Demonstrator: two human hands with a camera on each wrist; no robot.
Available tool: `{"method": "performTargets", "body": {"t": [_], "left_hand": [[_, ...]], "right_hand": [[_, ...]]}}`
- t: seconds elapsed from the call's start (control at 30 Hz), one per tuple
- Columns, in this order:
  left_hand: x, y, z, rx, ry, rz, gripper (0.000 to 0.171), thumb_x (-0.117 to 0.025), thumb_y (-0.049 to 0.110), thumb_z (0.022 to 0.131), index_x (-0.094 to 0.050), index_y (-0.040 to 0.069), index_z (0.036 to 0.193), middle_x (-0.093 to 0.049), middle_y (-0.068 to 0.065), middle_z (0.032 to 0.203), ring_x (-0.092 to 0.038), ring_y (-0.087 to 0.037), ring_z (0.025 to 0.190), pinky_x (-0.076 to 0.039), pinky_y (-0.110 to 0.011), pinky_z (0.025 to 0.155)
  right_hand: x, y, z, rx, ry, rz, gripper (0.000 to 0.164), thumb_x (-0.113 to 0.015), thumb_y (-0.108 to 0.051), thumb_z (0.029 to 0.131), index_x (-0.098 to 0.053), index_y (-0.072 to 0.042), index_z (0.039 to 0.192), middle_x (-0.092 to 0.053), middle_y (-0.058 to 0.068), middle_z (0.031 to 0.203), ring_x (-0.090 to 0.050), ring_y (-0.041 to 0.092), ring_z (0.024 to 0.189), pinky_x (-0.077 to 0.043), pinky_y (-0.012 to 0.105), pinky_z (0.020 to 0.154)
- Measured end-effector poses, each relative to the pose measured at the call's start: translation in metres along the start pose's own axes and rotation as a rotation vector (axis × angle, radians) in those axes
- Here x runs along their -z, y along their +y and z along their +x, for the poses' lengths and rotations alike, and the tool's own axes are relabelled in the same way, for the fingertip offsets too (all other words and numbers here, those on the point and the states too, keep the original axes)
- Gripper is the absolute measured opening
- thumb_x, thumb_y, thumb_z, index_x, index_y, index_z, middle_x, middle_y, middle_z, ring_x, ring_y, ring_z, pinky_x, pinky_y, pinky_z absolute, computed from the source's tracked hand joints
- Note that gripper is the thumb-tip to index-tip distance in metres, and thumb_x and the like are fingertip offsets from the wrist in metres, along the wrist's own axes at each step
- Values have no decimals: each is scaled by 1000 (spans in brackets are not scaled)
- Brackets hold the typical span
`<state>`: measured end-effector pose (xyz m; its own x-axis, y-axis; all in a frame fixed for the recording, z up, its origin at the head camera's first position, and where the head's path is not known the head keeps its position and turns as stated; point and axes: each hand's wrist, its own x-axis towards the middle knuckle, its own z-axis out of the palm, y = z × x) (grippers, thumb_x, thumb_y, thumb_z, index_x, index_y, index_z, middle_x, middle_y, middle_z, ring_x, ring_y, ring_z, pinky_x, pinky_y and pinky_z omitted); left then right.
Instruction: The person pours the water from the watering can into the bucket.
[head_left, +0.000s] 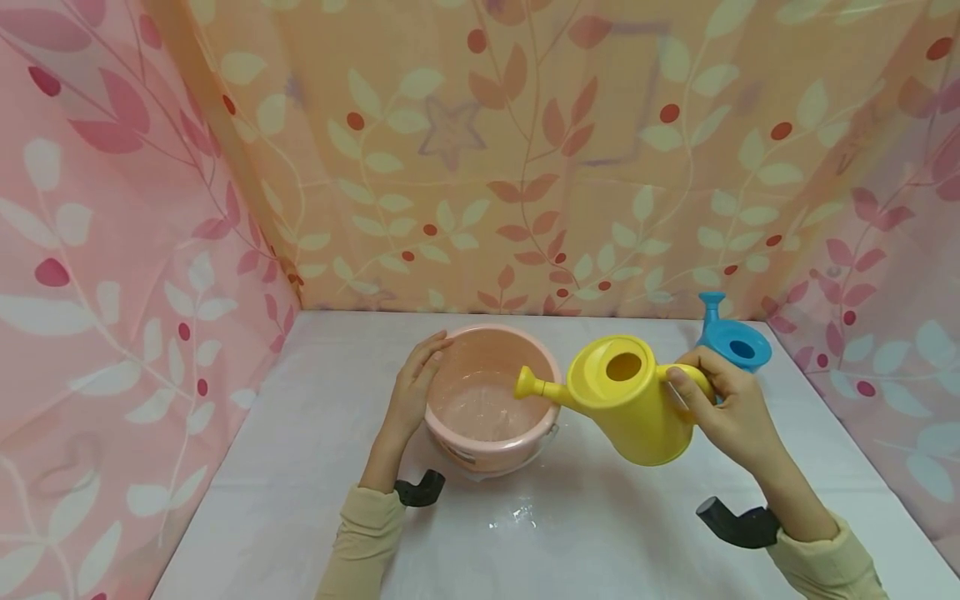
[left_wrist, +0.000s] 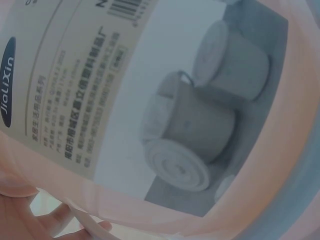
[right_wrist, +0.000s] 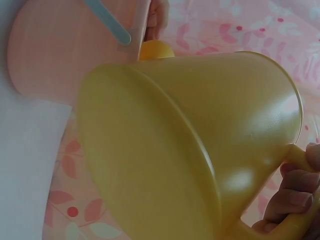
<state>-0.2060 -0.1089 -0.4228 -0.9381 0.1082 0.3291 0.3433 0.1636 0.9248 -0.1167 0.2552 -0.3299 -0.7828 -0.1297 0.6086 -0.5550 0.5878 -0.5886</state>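
A pink bucket (head_left: 491, 333) stands on the white table, with what looks like shallow clear water in it. My left hand (head_left: 414, 387) rests against the bucket's left rim, fingers nearly straight. The left wrist view is filled by the bucket's printed label (left_wrist: 115, 100), with some fingers (left_wrist: 55, 220) at its lower left. In my right hand (head_left: 723, 404) is the handle of a yellow watering can (head_left: 645, 417), its curled fingers (right_wrist: 292, 197) showing in the right wrist view. The can is raised and tilted left, its spout over the bucket's right rim.
A blue watering can (head_left: 738, 343) stands behind my right hand. Wet, shiny spots (head_left: 517, 515) lie on the white table (head_left: 600, 542) in front of the bucket. Flowered curtains (head_left: 420, 192) close off the back and both sides.
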Motion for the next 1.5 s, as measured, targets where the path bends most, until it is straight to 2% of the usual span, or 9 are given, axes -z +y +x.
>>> {"method": "performTargets", "body": {"t": [0.03,0.27,0.5,0.57,0.77,1.1,1.5], "left_hand": [[0,1,0,1,-3,-3,37,-40,29,100,-55,7,126,-42,-3,143,-31,-21,136,-25,-46,110],[2,33,-6,21,-36,1,35,-37,14,100,-51,-5,127,-37,-17,144,-29,-29,136,-24,-47,111],[2,1,1,8,-23,-12,35,-39,20,101,-54,3,127,-39,-11,144,-30,-24,136,-24,-45,111],[1,-1,1,4,-16,-7,35,-39,23,101,-55,6,127,-40,-8,144,-31,-22,136,-24,-44,111],[0,-2,0,-4,2,7,36,-38,29,100,-56,9,125,-42,-3,143,-32,-19,135,-26,-44,110],[0,-2,-1,-17,10,-31,35,-40,26,100,-57,6,124,-41,-7,143,-32,-24,135,-24,-47,111],[0,-1,-1,-18,8,-21,37,-39,30,100,-56,7,125,-42,-3,142,-33,-20,135,-28,-45,110]], "right_hand": [[0,0,0,1,-2,1,11,-62,9,82,-60,0,88,-49,-5,71,-41,6,63,-38,17,49],[1,-1,4,60,-25,5,10,-61,8,83,-59,-1,87,-51,-7,72,-42,5,64,-40,16,51],[2,-4,5,60,-41,-17,11,-61,8,84,-58,-2,87,-50,-9,72,-42,5,63,-40,17,51],[2,-4,5,54,-42,-19,11,-61,7,84,-58,-3,87,-50,-9,72,-42,5,63,-40,17,51],[2,-6,5,49,-46,-17,11,-60,7,84,-58,-4,87,-50,-9,72,-42,5,63,-41,17,51],[0,-9,5,44,-47,-18,10,-60,7,84,-58,-3,88,-50,-8,73,-43,5,62,-41,17,51],[-2,-11,6,39,-45,-14,10,-62,6,84,-59,-2,88,-49,-7,71,-42,5,61,-39,18,49]]}}
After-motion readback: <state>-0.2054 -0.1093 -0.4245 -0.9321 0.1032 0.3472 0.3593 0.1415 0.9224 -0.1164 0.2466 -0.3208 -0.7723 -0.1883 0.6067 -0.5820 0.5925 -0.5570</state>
